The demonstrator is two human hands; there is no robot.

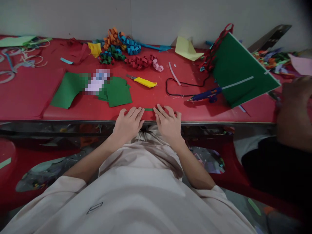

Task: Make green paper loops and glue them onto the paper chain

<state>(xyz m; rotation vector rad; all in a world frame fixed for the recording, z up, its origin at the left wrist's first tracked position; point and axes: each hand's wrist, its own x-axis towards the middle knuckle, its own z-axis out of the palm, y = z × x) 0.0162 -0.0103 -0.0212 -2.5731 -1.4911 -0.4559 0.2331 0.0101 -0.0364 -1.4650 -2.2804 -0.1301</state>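
Observation:
A narrow green paper strip (148,110) lies flat on the red tabletop (151,97) near its front edge. My left hand (129,123) has its fingertips at the strip's left end, fingers spread and resting on the table. At the right end, the fingertips of my right hand (168,122) touch the strip, its fingers also apart. Green paper sheets (119,92) lie just beyond my left hand. Behind the strip is a yellow cutter knife (145,82) with its blade pointing left.
A blue glue gun (207,95) rests right of my hands, beside a tilted green board (241,68). Curled paper chains (138,61) lie toward the wall. Red sheets (26,94) cover the left side. Another person's arm (294,113) is at far right.

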